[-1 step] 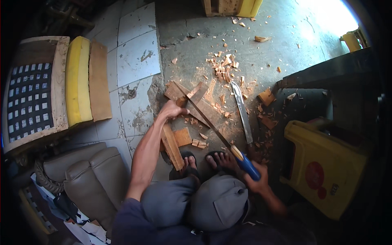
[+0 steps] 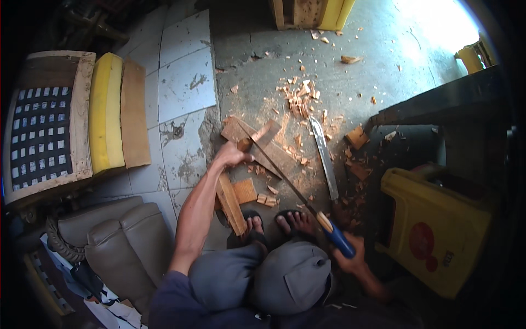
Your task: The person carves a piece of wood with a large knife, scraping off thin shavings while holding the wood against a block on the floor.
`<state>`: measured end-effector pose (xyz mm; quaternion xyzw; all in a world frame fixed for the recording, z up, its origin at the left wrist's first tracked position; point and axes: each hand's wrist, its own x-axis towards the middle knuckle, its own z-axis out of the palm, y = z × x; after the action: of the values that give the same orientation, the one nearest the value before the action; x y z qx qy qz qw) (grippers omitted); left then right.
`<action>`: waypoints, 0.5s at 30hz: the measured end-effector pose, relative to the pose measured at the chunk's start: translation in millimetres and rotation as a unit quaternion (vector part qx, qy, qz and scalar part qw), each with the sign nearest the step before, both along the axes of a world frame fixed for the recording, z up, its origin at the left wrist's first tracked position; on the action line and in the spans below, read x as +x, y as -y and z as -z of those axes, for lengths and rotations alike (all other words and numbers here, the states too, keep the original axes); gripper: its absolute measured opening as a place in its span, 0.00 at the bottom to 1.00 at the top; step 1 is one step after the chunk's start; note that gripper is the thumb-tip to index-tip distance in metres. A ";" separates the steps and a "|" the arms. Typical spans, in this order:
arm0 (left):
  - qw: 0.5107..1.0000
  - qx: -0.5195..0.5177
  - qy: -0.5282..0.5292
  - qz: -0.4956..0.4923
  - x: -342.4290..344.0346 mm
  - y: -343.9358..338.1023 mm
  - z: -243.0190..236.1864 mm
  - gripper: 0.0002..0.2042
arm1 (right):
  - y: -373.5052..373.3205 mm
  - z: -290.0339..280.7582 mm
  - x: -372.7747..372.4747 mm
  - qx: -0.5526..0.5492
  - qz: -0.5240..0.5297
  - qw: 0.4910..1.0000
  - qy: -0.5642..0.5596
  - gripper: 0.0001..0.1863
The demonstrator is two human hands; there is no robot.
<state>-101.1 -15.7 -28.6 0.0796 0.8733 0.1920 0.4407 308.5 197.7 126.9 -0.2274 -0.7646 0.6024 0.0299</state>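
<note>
My right hand [image 2: 350,255] is wrapped round the blue handle of a hand saw [image 2: 282,174]. Its long narrow blade slants up and left to a small wood block [image 2: 267,131], crossing it beside my left hand. The fingers of my left hand [image 2: 234,154] are closed on that block, pressing it against a flat wooden board [image 2: 235,127] on the floor. A long wood offcut [image 2: 231,205] and a square wood piece [image 2: 245,191] lie just below my left hand. Right of the saw rests a long metal blade [image 2: 324,159].
Wood chips [image 2: 300,98] and sawdust are scattered on the concrete floor. A yellow plastic crate [image 2: 438,230] stands at right under a dark bench [image 2: 438,96]. At left are brown cushions [image 2: 126,236] and a wooden frame with yellow foam [image 2: 107,112]. My sandalled feet [image 2: 255,225] are close by.
The saw and my right hand have moved slightly down and to the right. My left hand keeps its hold on the block, and the whole view has shifted a little.
</note>
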 end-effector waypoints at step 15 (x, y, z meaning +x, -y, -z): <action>0.999 -0.017 0.038 0.012 5.2 -24.1 -18.4 0.24 | -13.0 15.2 -2.0 0.006 -0.019 1.000 -0.004 0.14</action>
<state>-95.9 8.3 -10.2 0.0753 0.8582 0.1743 0.4769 306.5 210.7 111.6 -0.2106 -0.7720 0.5993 0.0225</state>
